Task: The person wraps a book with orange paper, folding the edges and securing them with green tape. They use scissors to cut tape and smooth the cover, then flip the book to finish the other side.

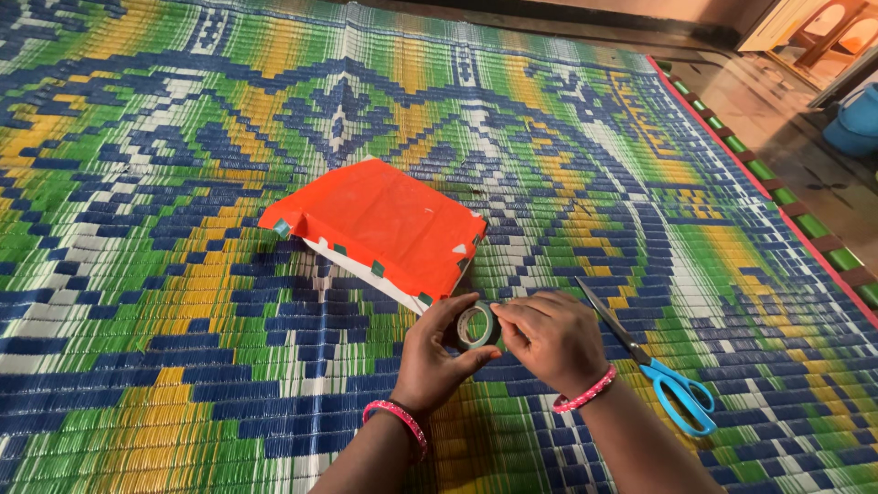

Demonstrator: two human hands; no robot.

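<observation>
Both hands grip 1 roll of green tape (476, 324) above a woven mat (183, 302) — left hand (437, 357) cradling it, right hand (549, 337) pinching its edge; best held steady, near the orange-wrapped box (380, 224) — scissors (654, 366) alongside.

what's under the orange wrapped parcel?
The orange wrapped parcel lies flat on the woven mat, its flaps held by green tape bits. A white surface shows at its near edge. Its contents and the mat beneath are covered.
</observation>
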